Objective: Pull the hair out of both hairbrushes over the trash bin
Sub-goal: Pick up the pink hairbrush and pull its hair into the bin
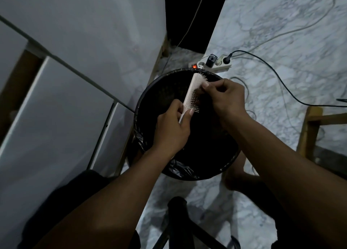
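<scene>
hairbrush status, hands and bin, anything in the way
Left hand grips the hairbrush handle. Right hand pinches at the bristles. Brush over the trash bin. Nothing blocking.

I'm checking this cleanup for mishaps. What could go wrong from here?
Hair pulled by the right hand may drift past the bin rim, since the brush sits near its far edge. A live power strip and cords lie just beyond. The left hand grips only the handle, so the brush could slip.
</scene>
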Tool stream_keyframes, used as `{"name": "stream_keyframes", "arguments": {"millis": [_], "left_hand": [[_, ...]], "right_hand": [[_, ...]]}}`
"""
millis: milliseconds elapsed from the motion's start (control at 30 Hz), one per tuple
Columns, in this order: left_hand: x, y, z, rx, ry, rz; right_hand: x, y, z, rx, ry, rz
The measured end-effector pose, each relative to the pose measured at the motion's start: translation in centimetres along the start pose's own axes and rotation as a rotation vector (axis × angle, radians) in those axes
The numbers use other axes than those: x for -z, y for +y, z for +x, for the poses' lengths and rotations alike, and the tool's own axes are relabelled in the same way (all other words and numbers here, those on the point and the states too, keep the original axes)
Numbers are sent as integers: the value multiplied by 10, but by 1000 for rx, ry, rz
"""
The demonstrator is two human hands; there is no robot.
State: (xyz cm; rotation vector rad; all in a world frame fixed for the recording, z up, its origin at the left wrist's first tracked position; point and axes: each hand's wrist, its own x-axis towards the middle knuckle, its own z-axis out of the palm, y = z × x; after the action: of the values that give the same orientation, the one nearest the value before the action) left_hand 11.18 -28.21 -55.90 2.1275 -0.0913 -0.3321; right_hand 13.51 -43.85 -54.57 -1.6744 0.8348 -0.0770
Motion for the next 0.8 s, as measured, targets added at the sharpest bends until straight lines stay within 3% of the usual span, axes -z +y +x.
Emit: {"name": "stream_keyframes", "arguments": {"millis": [100, 167, 233, 300, 333, 400, 567, 667, 733, 800], "left_hand": [[-3, -2, 14, 97, -11, -70], [-4, -4, 19, 151, -14, -94], [-6, -4, 19, 170, -19, -96], [-6, -2, 18, 176, -30, -94], [-6, -1, 18, 177, -37, -92], [-6, 1, 18, 173, -55, -87], [-4, 5, 22, 187, -71, -99], [-2, 7, 23, 230, -76, -114], [-3, 8, 24, 250, -86, -117], [-4, 7, 23, 242, -115, -118]], "right_hand": [[1, 2, 5, -49, -9, 124], [1, 4, 4, -20, -118, 122], [1, -2, 1, 128, -267, -145], [1, -8, 0, 273, -291, -449], [1, -8, 1, 298, -271, -484], [3, -7, 5, 259, -217, -385], [6, -7, 10, -188, -183, 227], [3, -7, 10, -326, -245, 401], [4, -6, 9, -167, -310, 222], [4, -4, 6, 88, -292, -120]]}}
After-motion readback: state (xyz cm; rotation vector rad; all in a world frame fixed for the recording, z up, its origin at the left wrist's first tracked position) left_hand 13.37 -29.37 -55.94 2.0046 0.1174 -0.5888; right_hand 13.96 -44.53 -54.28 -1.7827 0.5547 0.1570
